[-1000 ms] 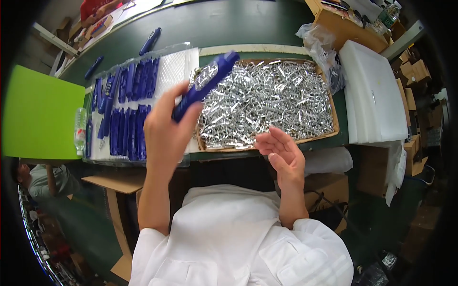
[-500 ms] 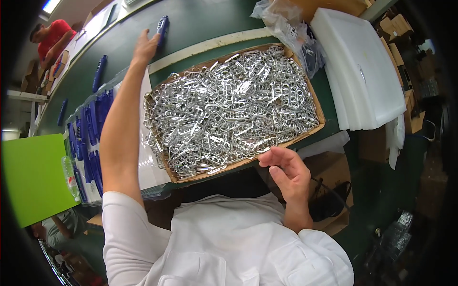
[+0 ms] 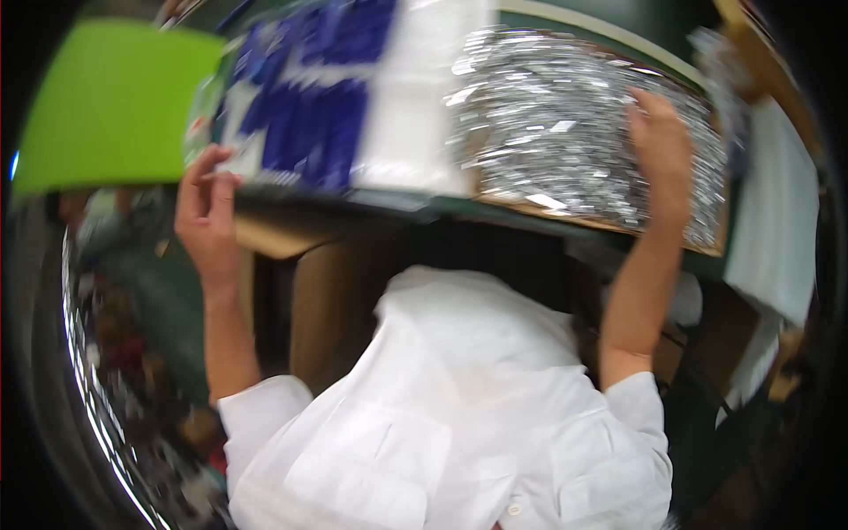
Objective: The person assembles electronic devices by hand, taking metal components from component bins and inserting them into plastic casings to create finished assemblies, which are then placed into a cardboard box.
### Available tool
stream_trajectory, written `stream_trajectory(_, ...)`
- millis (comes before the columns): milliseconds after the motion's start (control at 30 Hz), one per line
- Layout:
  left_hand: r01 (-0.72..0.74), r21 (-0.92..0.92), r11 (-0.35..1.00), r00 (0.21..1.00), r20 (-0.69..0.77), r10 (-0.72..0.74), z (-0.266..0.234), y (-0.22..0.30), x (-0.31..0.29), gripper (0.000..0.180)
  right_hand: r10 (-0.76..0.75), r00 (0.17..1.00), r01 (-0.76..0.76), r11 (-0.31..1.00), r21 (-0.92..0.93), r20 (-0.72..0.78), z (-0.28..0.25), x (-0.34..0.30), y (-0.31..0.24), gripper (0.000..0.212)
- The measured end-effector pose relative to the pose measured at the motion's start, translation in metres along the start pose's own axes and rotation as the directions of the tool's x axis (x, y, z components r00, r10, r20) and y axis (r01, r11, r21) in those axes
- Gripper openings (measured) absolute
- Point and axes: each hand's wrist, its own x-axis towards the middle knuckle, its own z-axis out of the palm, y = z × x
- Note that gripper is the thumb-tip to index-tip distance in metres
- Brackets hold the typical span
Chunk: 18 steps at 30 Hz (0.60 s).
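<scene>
A shallow cardboard box [image 3: 609, 228] full of shiny metal clips [image 3: 556, 132] sits on the workbench to the right. My right hand [image 3: 662, 155] is over the clips, its fingertips smeared by motion; whether it grips one cannot be made out. At the bench's front edge on the left, my left hand [image 3: 208, 208] is raised, thumb and fingers bent with a gap between them and nothing visibly held. Beside it lie rows of blue pen-like pieces [image 3: 309, 132] on a tray, blurred. A white sheet [image 3: 420, 106] lies between these rows and the box.
A bright green board [image 3: 115, 106] stands at the far left. White foam sheets [image 3: 777, 212] are stacked on the right, with clear plastic bags [image 3: 720, 75] behind the box. Below the bench is an open cardboard carton [image 3: 336, 291].
The view has swung left, so the box now appears farther right. My left hand has left the blue piece at the back and come to the front edge; my right hand has moved over the clips.
</scene>
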Motion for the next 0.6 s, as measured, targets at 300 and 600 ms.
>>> stream_trajectory(300, 0.810, 0.268, 0.522, 0.469, 0.240, -0.850, -0.177, -0.131, -0.303, 0.027, 0.021, 0.993, -0.025, 0.999, 0.034, 0.120, 0.030, 0.006, 0.045, 0.038)
stream_trajectory(600, 0.479, 0.835, 0.269, 0.379, 0.080, -0.922, -0.192, -0.386, -0.404, 0.045, 0.067, 0.998, -0.068, 0.984, 0.167, 0.008, 0.029, 0.008, 0.068, 0.039)
